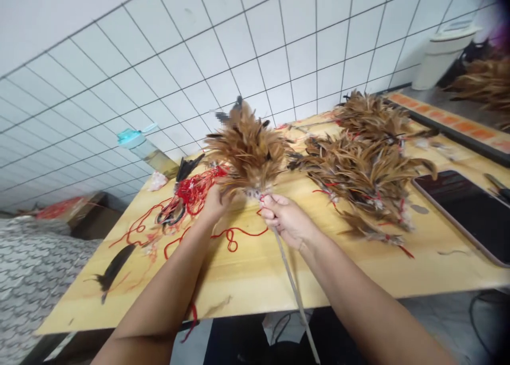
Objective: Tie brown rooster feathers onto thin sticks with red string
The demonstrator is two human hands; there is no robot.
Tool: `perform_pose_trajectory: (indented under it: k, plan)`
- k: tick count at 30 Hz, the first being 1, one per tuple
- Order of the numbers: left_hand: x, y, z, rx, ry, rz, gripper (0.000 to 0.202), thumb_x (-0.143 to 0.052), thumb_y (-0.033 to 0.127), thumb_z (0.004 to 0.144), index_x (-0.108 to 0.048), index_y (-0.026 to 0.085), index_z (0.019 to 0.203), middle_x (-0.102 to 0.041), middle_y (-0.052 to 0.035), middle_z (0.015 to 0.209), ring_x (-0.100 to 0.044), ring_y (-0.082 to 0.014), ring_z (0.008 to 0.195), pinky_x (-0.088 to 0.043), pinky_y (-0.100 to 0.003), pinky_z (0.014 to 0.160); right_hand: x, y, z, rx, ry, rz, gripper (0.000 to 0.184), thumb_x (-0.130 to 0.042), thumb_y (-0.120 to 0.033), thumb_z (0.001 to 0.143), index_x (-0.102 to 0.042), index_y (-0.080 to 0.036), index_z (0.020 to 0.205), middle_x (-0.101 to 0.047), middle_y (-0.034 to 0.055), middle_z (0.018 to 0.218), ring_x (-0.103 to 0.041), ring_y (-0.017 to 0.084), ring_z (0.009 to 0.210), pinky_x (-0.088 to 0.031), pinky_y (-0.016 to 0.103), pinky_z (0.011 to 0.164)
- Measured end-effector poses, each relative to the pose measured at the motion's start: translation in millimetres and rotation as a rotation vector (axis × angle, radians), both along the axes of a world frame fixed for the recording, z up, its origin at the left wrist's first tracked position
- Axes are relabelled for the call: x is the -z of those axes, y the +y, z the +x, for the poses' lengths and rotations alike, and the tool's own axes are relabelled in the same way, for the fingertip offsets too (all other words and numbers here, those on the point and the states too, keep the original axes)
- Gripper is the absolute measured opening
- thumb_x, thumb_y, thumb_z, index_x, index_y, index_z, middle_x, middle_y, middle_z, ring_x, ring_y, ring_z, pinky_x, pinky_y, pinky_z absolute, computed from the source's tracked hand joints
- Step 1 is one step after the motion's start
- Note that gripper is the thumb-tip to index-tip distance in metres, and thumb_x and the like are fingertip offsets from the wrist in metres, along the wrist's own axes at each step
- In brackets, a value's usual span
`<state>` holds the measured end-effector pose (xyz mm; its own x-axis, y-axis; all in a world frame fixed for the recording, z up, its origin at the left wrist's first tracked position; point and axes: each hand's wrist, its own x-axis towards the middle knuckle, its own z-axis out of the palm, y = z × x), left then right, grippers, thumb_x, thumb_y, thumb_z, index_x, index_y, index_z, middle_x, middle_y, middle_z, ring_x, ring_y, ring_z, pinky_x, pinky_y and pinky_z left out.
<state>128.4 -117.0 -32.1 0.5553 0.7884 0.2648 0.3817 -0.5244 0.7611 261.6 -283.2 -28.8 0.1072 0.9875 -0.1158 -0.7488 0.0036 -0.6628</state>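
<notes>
A feather duster (252, 147) with brown and black feathers stands out in front of me, its head tilted away toward the tiled wall. My right hand (285, 219) is closed around its thin stick (292, 280), just below where the feathers are bound with red string. The stick runs down past the table's front edge. At the left side of the feathers is my left hand (218, 201), touching their lower part; its fingers are mostly hidden there. Red string (231, 237) trails across the table from below the binding, passing under my left forearm.
Bundles of brown feathers (358, 168) lie on the right of the wooden table (255, 285), beside a dark-screened tablet (466, 211). A red string tangle (199, 189), a loose black feather (115, 269) and a leaning bottle (149, 152) are on the left.
</notes>
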Motion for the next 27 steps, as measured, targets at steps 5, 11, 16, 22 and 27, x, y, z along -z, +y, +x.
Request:
perform_pose_trajectory:
  k: [5,11,16,22,27]
  plan:
    - [-5.8,-10.4,-38.2,-0.020,-0.273,-0.168,0.025,-0.065,0.034,0.078,-0.065,0.016,0.096,-0.069,-0.0047,0.089,-0.064,-0.0153,0.080,-0.049,-0.026,0.072,15.0,11.0,-0.5,0.152,-0.172,-0.156,0.034,-0.073,-0.040,0.069,-0.048,-0.018,0.071,-0.040,-0.0081,0.052,-0.025,0.003,0.042,-0.009,0.020,0.042]
    - [-18.1,-56.2,-36.6,0.438,-0.156,-0.079,0.012,-0.063,0.025,0.082,-0.062,0.016,0.090,-0.067,-0.0044,0.085,-0.063,-0.0130,0.076,-0.049,-0.023,0.069,20.6,18.9,-8.3,0.151,-0.339,-0.198,0.040,-0.077,-0.047,0.059,-0.051,-0.016,0.065,-0.041,-0.0071,0.050,-0.027,0.004,0.043,-0.013,0.022,0.042]
    - [-19.4,-61.4,-34.2,0.478,-0.101,0.302,0.009,-0.055,0.015,0.087,-0.063,0.016,0.087,-0.066,-0.0039,0.083,-0.060,-0.0123,0.080,-0.046,-0.024,0.075,19.3,22.6,-22.4,0.103,-0.426,-0.204,0.046,-0.078,-0.052,0.055,-0.051,-0.016,0.059,-0.039,-0.0070,0.049,-0.024,0.004,0.044,-0.012,0.024,0.044]
    - [-15.9,-55.5,-34.6,0.416,-0.057,0.366,0.009,-0.055,0.013,0.086,-0.064,0.015,0.085,-0.064,-0.0034,0.081,-0.058,-0.0126,0.078,-0.045,-0.024,0.072,20.2,20.7,-27.8,0.069,-0.521,-0.189,0.046,-0.076,-0.055,0.058,-0.049,-0.017,0.057,-0.040,-0.0065,0.048,-0.025,0.004,0.044,-0.012,0.025,0.044]
    - [-13.0,-55.8,-32.1,0.377,-0.068,0.370,0.009,-0.056,0.011,0.085,-0.063,0.015,0.083,-0.064,-0.0022,0.079,-0.058,-0.0120,0.077,-0.045,-0.024,0.072,18.9,15.7,-25.7,0.041,-0.611,-0.183,0.042,-0.071,-0.054,0.066,-0.051,-0.018,0.060,-0.044,-0.0054,0.048,-0.029,0.005,0.043,-0.018,0.025,0.045]
